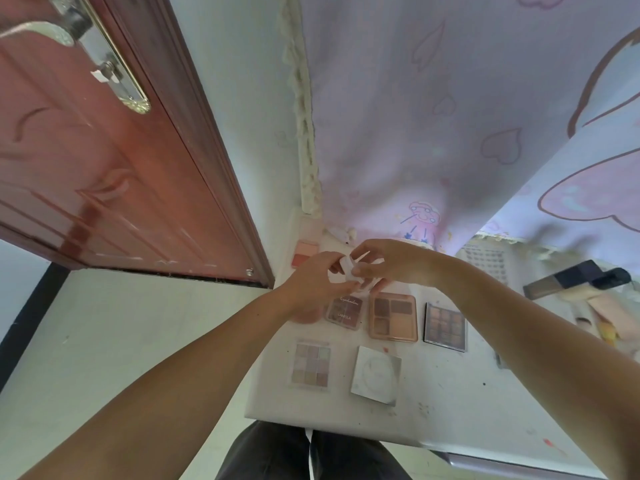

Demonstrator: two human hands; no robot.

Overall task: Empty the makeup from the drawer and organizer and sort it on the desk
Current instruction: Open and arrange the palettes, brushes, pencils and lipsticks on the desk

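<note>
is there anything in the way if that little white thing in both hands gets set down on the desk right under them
Yes. Both hands hold the small white item directly above the Lamela palette and the peach palette. Bare desk lies nearer the person.

We see a reddish-brown door (104, 174) at the left with a metal handle plate (114, 71). Beside it we find a pale wall (249, 116), and a lilac curtain (433, 116) printed with hearts hangs behind.
</note>
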